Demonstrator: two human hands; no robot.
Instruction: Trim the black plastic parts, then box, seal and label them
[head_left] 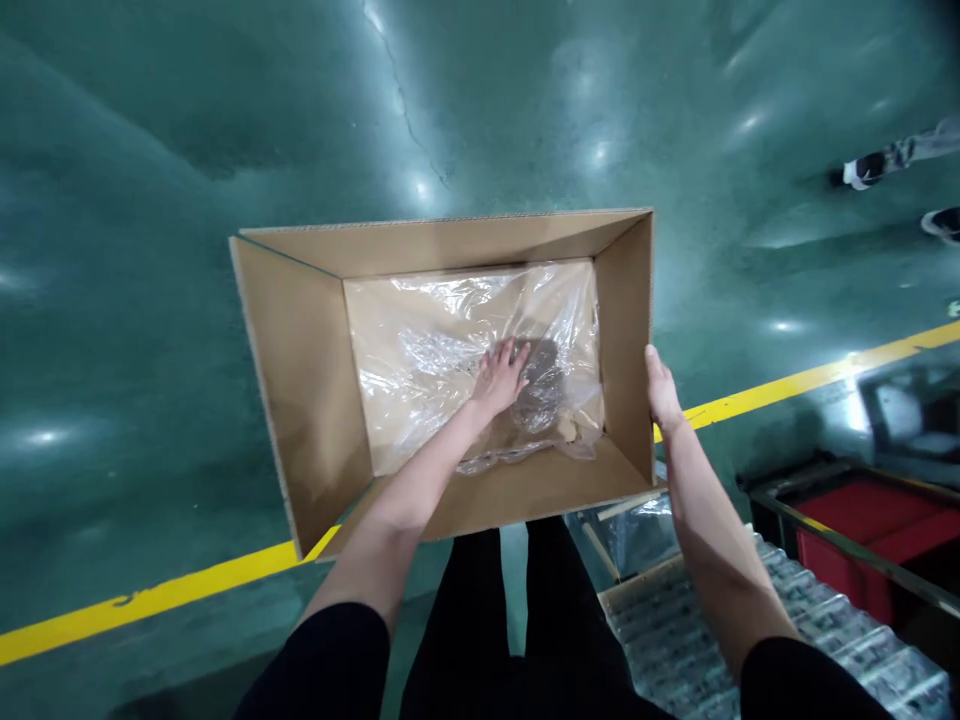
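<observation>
An open cardboard box [300, 390] lies before me, its bottom covered by a crumpled clear plastic sheet [442, 350]. My left hand [501, 380] reaches inside with fingers spread, touching the plastic. On the right, my right hand [661, 388] grips the box's side wall from outside, its thumb along the top edge and the other fingers mostly hidden. Dark shadow falls on the plastic to the right of my left hand. The box's left corners are split apart.
A yellow line [187, 585] crosses the green floor [135, 300]. At lower right are plastic-wrapped goods [697, 620] and a dark-framed cart [780, 495] with red contents [870, 530]. Another person's feet [866, 170] show at the right edge.
</observation>
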